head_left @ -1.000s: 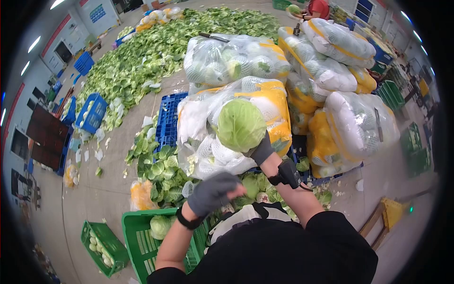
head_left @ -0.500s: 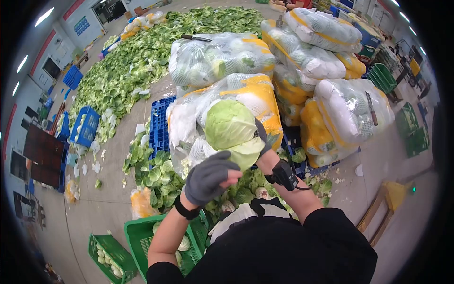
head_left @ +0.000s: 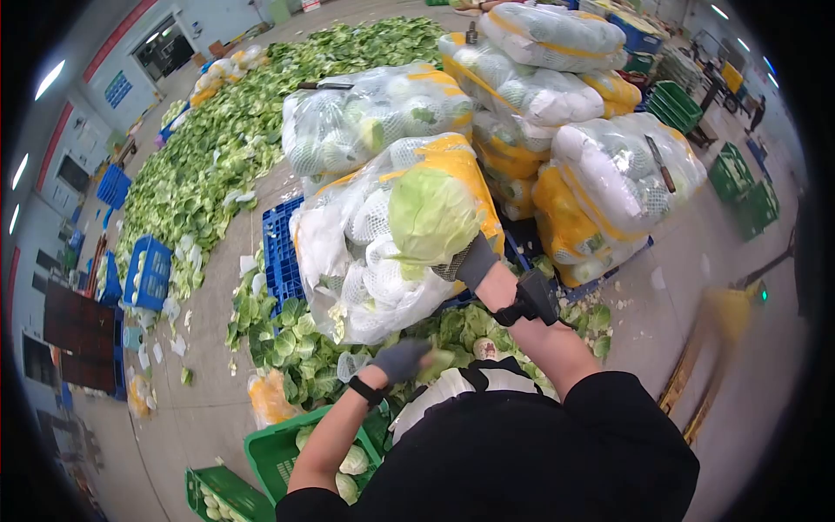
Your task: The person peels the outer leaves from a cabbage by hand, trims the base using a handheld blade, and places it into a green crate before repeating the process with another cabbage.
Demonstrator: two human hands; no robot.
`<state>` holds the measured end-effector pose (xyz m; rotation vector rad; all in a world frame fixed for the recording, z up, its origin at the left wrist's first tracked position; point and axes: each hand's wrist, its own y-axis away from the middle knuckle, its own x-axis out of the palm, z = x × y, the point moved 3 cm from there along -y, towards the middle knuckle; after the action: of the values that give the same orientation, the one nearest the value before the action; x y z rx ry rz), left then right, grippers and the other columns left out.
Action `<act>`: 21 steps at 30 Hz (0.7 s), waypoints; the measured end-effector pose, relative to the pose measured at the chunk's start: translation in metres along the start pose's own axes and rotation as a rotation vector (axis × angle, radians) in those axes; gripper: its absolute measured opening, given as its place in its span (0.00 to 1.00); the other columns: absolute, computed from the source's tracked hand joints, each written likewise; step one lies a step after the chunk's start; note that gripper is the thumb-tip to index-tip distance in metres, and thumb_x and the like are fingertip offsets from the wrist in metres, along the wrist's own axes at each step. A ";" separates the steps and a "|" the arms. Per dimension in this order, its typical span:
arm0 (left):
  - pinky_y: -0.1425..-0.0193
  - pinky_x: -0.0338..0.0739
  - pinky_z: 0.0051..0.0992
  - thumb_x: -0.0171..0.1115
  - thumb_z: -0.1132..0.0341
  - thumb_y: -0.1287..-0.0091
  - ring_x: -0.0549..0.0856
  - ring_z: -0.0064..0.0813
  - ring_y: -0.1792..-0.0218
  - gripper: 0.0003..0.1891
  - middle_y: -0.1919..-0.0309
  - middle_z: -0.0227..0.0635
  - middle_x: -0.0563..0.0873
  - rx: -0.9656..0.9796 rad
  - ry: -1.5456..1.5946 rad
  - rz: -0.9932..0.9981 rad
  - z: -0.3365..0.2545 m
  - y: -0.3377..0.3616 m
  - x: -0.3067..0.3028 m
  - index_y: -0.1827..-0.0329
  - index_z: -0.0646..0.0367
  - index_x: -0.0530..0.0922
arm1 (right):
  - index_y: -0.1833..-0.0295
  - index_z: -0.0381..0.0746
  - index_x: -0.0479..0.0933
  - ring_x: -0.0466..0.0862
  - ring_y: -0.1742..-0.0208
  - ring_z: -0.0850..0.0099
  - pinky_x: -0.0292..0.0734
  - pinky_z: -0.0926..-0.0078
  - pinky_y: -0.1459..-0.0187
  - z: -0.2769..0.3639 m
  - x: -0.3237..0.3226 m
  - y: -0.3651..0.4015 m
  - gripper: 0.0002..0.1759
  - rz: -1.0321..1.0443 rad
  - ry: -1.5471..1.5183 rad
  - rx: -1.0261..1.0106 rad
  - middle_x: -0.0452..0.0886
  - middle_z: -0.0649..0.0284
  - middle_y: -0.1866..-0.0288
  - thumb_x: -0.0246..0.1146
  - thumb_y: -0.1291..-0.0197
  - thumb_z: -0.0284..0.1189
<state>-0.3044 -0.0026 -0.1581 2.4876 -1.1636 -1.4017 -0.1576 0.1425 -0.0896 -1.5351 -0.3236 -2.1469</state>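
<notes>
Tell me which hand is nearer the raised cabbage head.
Right. The right hand grips the cabbage head from below; the left hand hangs lower, apart from it, above loose leaves.

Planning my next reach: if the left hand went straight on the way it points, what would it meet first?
Probably the loose leaves on the floor just ahead of the left hand; depth is unclear. The right hand grips a cabbage above.

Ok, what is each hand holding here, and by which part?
The right hand grips the cabbage by its underside, raised. The left hand is low by the loose leaves; whether it holds one cannot be told.
</notes>
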 end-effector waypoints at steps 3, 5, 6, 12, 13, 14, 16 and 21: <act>0.40 0.66 0.33 0.64 0.48 0.47 0.75 0.41 0.46 0.34 0.48 0.46 0.76 -0.011 0.189 -0.067 0.007 0.014 -0.036 0.40 0.55 0.67 | 0.35 0.41 0.58 0.63 0.35 0.65 0.57 0.64 0.35 0.008 0.006 0.007 0.34 -0.034 0.120 0.001 0.64 0.59 0.36 0.46 0.41 0.52; 0.42 0.67 0.34 0.71 0.56 0.52 0.71 0.39 0.43 0.40 0.43 0.44 0.71 0.014 0.754 -0.567 0.013 0.010 -0.086 0.36 0.56 0.61 | 0.34 0.41 0.57 0.61 0.34 0.67 0.55 0.65 0.34 0.008 0.011 0.009 0.36 -0.051 0.229 0.040 0.63 0.60 0.35 0.46 0.42 0.54; 0.40 0.65 0.36 0.71 0.53 0.53 0.65 0.38 0.38 0.49 0.38 0.44 0.64 0.195 0.754 -0.781 -0.001 0.012 -0.121 0.31 0.55 0.51 | 0.34 0.41 0.56 0.60 0.33 0.67 0.54 0.66 0.34 0.005 0.013 0.012 0.37 -0.055 0.283 0.056 0.63 0.60 0.35 0.47 0.42 0.55; 0.36 0.63 0.33 0.67 0.54 0.51 0.68 0.36 0.40 0.46 0.40 0.42 0.66 0.504 1.482 -0.482 -0.011 -0.014 -0.146 0.32 0.60 0.50 | 0.32 0.36 0.49 0.56 0.32 0.59 0.55 0.64 0.34 -0.015 0.039 0.035 0.54 -0.272 1.238 -0.447 0.55 0.51 0.33 0.65 0.58 0.54; 0.36 0.64 0.34 0.66 0.55 0.50 0.69 0.36 0.40 0.44 0.40 0.42 0.67 0.482 1.610 -0.528 -0.005 -0.019 -0.131 0.33 0.59 0.52 | 0.32 0.35 0.47 0.55 0.31 0.57 0.55 0.64 0.34 -0.018 0.049 0.041 0.59 -0.339 1.461 -0.595 0.53 0.48 0.33 0.69 0.62 0.53; 0.36 0.64 0.34 0.66 0.55 0.49 0.69 0.37 0.40 0.43 0.41 0.41 0.67 0.447 1.679 -0.544 -0.009 -0.017 -0.121 0.33 0.59 0.53 | 0.32 0.36 0.47 0.55 0.32 0.54 0.55 0.62 0.34 -0.028 0.062 0.050 0.61 -0.349 1.661 -0.544 0.53 0.48 0.34 0.72 0.66 0.52; 0.36 0.63 0.35 0.62 0.52 0.47 0.68 0.38 0.39 0.42 0.39 0.42 0.66 0.467 1.709 -0.550 -0.010 -0.011 -0.103 0.33 0.59 0.53 | 0.32 0.39 0.50 0.56 0.33 0.51 0.56 0.61 0.35 -0.033 0.073 0.062 0.60 -0.322 1.884 -0.462 0.53 0.46 0.34 0.74 0.69 0.49; 0.36 0.64 0.37 0.58 0.45 0.46 0.68 0.40 0.39 0.42 0.38 0.43 0.66 0.468 1.801 -0.511 -0.003 -0.001 -0.084 0.33 0.60 0.55 | 0.34 0.43 0.58 0.61 0.35 0.50 0.62 0.62 0.38 -0.030 0.076 0.083 0.47 -0.146 1.970 -0.553 0.54 0.45 0.34 0.72 0.62 0.41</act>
<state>-0.3272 0.0507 -0.0975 2.7342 -0.3285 1.3077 -0.1596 0.0390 -0.0354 0.9326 0.8603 -2.7776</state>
